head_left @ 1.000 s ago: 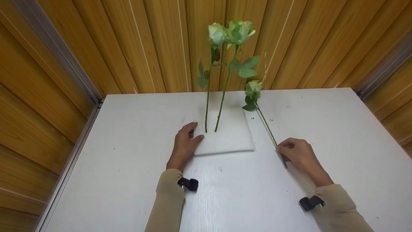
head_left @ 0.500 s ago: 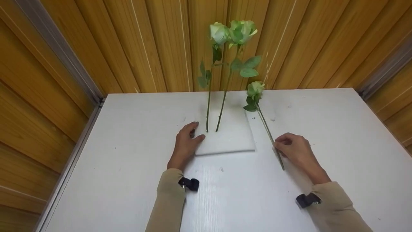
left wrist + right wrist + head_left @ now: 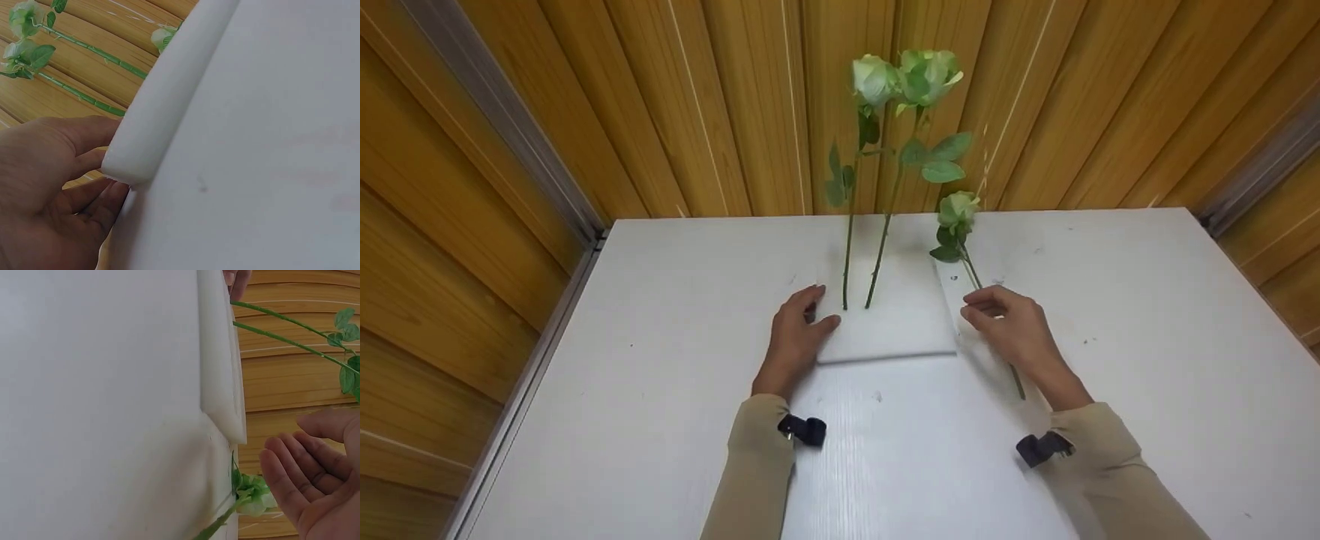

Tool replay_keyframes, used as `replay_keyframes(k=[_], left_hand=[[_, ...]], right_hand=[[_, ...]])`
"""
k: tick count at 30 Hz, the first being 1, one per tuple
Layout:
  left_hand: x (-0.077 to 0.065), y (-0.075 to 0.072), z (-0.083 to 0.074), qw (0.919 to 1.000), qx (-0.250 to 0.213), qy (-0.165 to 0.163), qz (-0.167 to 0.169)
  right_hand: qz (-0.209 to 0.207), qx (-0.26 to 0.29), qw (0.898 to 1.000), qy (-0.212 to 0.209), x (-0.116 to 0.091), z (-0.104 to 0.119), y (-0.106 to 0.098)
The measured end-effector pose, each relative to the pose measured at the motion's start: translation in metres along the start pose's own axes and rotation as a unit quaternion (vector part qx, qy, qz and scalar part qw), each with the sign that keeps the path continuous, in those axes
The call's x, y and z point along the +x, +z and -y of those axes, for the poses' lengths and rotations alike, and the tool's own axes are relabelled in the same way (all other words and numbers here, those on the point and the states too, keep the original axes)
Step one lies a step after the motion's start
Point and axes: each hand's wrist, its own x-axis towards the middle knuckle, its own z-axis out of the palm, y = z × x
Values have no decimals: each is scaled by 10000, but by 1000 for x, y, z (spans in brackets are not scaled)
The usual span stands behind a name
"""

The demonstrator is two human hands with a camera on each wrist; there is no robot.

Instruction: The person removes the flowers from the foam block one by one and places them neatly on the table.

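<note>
A white foam block (image 3: 896, 330) lies on the table with two pale green roses standing in it, a left rose (image 3: 876, 81) and a right rose (image 3: 928, 79). My left hand (image 3: 795, 337) holds the block's left edge, thumb over the top; the left wrist view has its fingers (image 3: 93, 208) against the block's end. To the right of the block, a third rose (image 3: 958, 212) lies on the table. Above its stem hovers my right hand (image 3: 1012, 326), its fingers loosely bent; in the right wrist view the palm holds nothing, apart from the rose's head (image 3: 256, 498).
The white table (image 3: 697, 300) reaches back to a wood-look panelled wall (image 3: 735, 112). Metal corner posts stand at both sides of the wall. Each sleeve carries a small black camera, such as the right wrist camera (image 3: 1044, 448).
My right hand has let go of the lying rose's stem and moved left and away from me, toward the block. The rose has shifted only slightly. My left hand stays at the block.
</note>
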Motion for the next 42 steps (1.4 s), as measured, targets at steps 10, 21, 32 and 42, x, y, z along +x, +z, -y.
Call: replay_keyframes(k=[10, 21, 32, 42], left_hand=[[-1, 2, -1, 9999, -46, -65, -64], [-1, 2, -1, 10000, -45, -9, -38], [1, 1, -1, 9999, -78, 68, -54], [2, 1, 1, 9999, 45, 44, -93]], right_hand=[[-23, 636, 9975, -300, 18, 18, 29], [-32, 1209, 9919, -389, 31, 28, 58], [-21, 1494, 9878, -434, 42, 33, 89], [-117, 1642, 9857, -366, 48, 39, 107]])
